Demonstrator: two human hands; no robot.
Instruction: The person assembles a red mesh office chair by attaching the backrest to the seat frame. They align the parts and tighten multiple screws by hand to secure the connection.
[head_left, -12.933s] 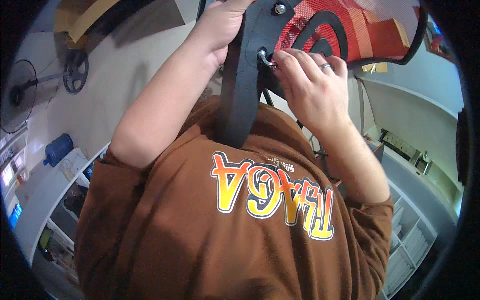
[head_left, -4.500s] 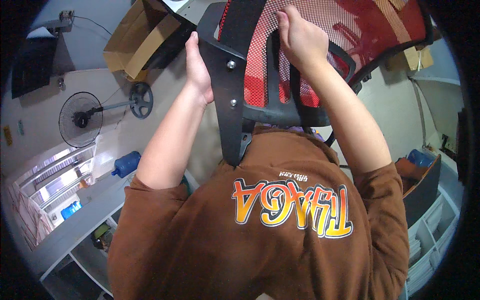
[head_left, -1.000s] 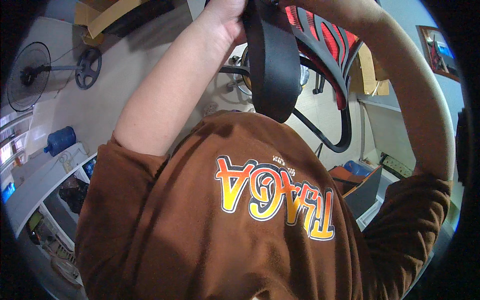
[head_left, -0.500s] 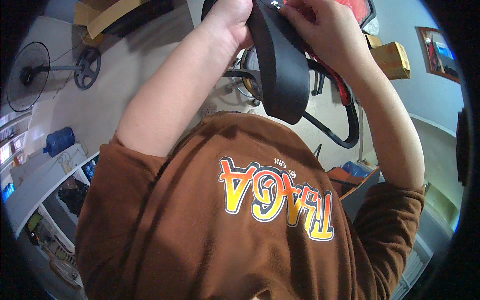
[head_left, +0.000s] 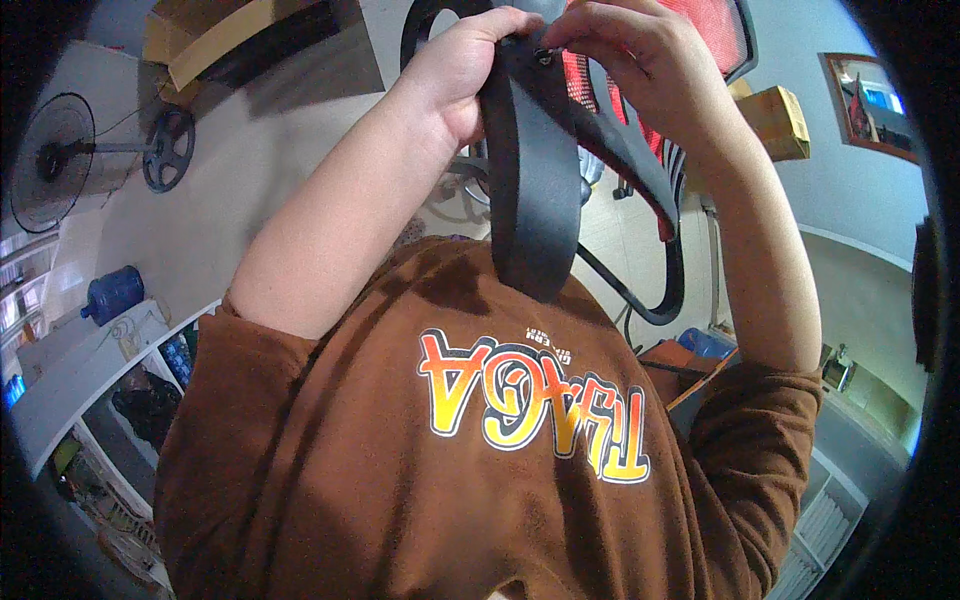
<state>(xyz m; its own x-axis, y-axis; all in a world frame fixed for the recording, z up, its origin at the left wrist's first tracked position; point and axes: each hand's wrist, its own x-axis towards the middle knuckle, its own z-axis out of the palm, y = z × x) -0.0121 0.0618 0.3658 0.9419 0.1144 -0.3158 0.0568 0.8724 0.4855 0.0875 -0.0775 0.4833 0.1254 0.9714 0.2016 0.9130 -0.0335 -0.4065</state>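
Note:
A black curved office-chair armrest (head_left: 535, 200) hangs in front of my chest, its rounded end pointing down toward my shirt. My left hand (head_left: 462, 75) is wrapped round the upper left side of it. At the top, a small shiny screw (head_left: 543, 57) sits in the armrest's surface. My right hand (head_left: 650, 60) is closed, thumb and fingertips pinched right beside that screw; anything between them is too small to make out. Behind are a chair's red mesh backrest (head_left: 715, 40) and its black tube frame (head_left: 665, 310).
An open cardboard box (head_left: 215, 45) lies at the far left, near a standing fan (head_left: 50, 165). Another carton (head_left: 778, 122) is at the right, below a framed mirror or picture (head_left: 870, 105). A blue water jug (head_left: 115, 292) and shelving (head_left: 130, 440) stand at the left.
The armrest has shifted down and a little left, and its lower end hangs straighter. My left hand has come lower. More of the red mesh shows beside my right hand, which stays by the screw.

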